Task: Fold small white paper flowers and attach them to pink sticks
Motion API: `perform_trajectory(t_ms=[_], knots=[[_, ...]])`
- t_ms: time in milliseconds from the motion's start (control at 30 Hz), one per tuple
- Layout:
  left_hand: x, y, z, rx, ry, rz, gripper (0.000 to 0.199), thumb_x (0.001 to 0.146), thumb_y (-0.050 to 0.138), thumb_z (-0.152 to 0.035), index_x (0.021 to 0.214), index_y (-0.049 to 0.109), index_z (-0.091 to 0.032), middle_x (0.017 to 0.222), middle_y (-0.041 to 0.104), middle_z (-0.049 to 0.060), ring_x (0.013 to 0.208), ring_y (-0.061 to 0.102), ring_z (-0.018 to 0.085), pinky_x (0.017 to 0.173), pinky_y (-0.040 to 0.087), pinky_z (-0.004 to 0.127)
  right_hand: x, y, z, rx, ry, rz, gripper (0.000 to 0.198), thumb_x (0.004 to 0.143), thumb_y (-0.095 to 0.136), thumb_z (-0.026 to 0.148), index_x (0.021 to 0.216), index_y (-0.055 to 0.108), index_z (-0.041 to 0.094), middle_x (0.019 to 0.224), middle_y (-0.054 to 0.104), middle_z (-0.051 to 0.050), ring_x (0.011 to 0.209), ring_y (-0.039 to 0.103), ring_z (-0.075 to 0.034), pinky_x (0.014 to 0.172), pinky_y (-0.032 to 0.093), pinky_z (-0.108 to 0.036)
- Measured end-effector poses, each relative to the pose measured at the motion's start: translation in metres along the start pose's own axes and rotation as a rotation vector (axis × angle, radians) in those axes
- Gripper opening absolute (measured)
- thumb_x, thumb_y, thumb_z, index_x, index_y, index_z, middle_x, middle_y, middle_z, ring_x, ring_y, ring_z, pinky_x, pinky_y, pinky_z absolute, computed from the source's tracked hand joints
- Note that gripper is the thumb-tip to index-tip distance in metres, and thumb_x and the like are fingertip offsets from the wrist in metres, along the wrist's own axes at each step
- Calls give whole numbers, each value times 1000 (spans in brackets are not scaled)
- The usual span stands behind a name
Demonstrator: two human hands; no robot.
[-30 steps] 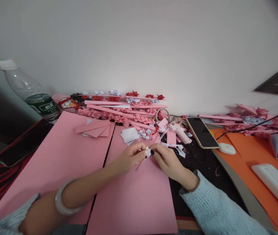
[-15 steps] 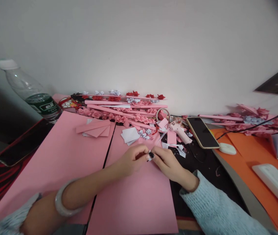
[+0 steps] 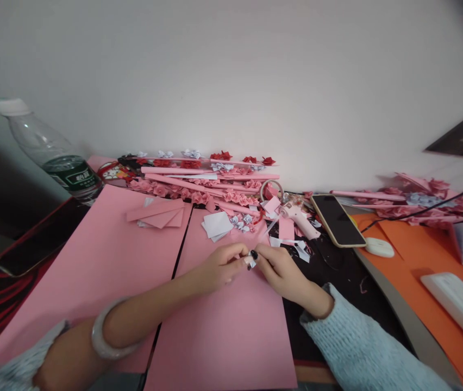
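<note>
My left hand and my right hand meet above a pink paper sheet. Between their fingertips they pinch a small folded white piece of paper, mostly covered by the fingers. Both hands are closed on it. Just beyond them lie a small stack of white paper squares and several little white paper flowers. A pink glue gun rests past my right hand, among paper scraps.
A water bottle stands at the left, near folded pink papers. Paper flowers and rolled pink sticks line the wall, with a tape roll. To the right lie a phone, a white case and orange sheets.
The fingertips have shifted slightly around the small white paper, with my right hand moving a little to the right. Everything else stays in place.
</note>
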State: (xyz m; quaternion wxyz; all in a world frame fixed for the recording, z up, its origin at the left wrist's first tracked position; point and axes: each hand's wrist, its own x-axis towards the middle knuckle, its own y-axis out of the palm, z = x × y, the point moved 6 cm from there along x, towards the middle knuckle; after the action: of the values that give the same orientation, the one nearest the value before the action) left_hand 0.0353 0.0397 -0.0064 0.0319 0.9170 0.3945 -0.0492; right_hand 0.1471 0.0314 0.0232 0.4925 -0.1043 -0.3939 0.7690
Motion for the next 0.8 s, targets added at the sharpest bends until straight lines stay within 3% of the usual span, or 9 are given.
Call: perform_trajectory(t_ms=[233, 400, 800], knots=[[0, 4, 4, -209, -126, 108, 41, 87, 41, -49, 74, 54, -12, 53, 47, -4, 34, 32, 3, 34, 20, 18, -2, -2, 1, -28, -27, -43, 25, 86, 38, 13, 62, 42, 18, 52, 37, 5, 47, 36, -9, 49, 26, -22], [-2, 7, 4, -394, -241, 183, 38, 88, 43, -44, 75, 56, -11, 48, 52, -3, 28, 28, 1, 31, 15, 17, -1, -2, 1, -31, -16, -20, 25, 87, 36, 12, 66, 49, 16, 55, 47, 1, 48, 41, -10, 50, 29, -22], [-3, 4, 8, -514, -371, 173, 25, 83, 51, -32, 70, 56, -11, 43, 47, -5, 28, 23, 1, 33, 10, 18, -1, 2, 2, -79, -45, 5, 23, 87, 36, 14, 66, 42, 18, 56, 38, 4, 50, 38, -9, 51, 27, -22]])
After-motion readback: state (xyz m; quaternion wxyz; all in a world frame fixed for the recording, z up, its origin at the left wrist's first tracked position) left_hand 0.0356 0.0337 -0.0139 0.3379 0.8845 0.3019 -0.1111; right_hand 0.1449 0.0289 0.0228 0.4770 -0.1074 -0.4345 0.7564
